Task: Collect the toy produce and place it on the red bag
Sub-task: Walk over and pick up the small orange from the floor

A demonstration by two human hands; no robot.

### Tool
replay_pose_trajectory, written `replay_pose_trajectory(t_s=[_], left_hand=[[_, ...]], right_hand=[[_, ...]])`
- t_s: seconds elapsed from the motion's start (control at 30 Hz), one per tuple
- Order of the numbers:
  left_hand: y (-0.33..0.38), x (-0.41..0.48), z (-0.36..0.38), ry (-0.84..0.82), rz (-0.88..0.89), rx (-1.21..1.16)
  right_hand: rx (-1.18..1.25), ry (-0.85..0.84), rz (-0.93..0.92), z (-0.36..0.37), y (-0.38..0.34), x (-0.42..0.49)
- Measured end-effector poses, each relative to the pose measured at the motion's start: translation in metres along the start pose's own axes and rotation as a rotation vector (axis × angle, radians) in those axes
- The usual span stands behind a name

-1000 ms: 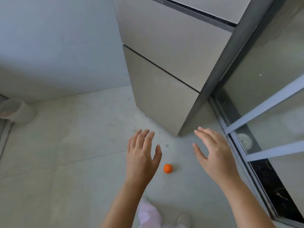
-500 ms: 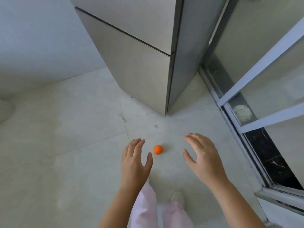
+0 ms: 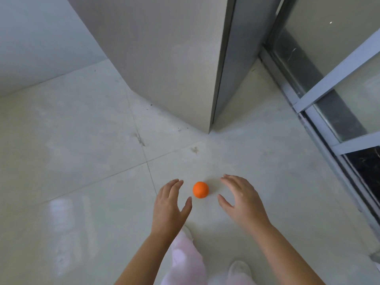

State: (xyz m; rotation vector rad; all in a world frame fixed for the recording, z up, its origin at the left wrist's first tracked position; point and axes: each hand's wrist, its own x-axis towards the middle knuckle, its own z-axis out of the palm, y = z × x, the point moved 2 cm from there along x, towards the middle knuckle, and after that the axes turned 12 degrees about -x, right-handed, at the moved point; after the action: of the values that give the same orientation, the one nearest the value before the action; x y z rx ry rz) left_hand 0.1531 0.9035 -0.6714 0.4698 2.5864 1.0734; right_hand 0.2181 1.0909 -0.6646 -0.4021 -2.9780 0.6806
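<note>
Pale tiled floor (image 3: 72,161) fills most of the view. Tall beige cabinet (image 3: 164,58) stands on it, corner toward camera; sliding glass door frame (image 3: 320,95) along the right. Pink trouser legs (image 3: 185,262) and a white shoe (image 3: 239,270) at bottom edge. Left hand (image 3: 170,204) and right hand (image 3: 242,198) both spread open, palms down, empty. Toy orange (image 3: 200,189) lies on floor between them, touching neither. Red bag not in frame.

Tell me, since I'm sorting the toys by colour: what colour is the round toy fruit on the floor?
Plain orange, the toy fruit, clearest in the head view.
</note>
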Motion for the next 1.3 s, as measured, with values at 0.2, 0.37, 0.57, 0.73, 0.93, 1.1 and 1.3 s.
replay_pose_trajectory(t_s=[0.2, 0.37, 0.57, 0.73, 0.93, 1.1, 1.3], left_hand=[[-0.090, 0.032, 0.061, -0.056, 0.019, 0.016], [-0.157, 0.050, 0.113, -0.094, 0.046, 0.044], [-0.220, 0.061, 0.166, -0.099, 0.062, 0.068], [-0.249, 0.054, 0.187, -0.107, -0.034, 0.028], [-0.261, 0.042, 0.193, -0.097, -0.102, 0.064], [-0.254, 0.044, 0.198, -0.077, -0.087, 0.064], [-0.243, 0.046, 0.201, -0.058, -0.057, 0.008]], right_hand=[[0.015, -0.136, 0.020, 0.117, 0.048, 0.019], [0.030, -0.301, -0.023, 0.206, 0.087, 0.035], [-0.006, -0.512, -0.116, 0.288, 0.116, 0.047], [-0.005, -0.609, -0.147, 0.327, 0.125, 0.041], [0.089, -0.598, -0.092, 0.345, 0.121, 0.032], [0.154, -0.603, -0.064, 0.353, 0.112, 0.030], [0.205, -0.553, -0.009, 0.340, 0.114, 0.035]])
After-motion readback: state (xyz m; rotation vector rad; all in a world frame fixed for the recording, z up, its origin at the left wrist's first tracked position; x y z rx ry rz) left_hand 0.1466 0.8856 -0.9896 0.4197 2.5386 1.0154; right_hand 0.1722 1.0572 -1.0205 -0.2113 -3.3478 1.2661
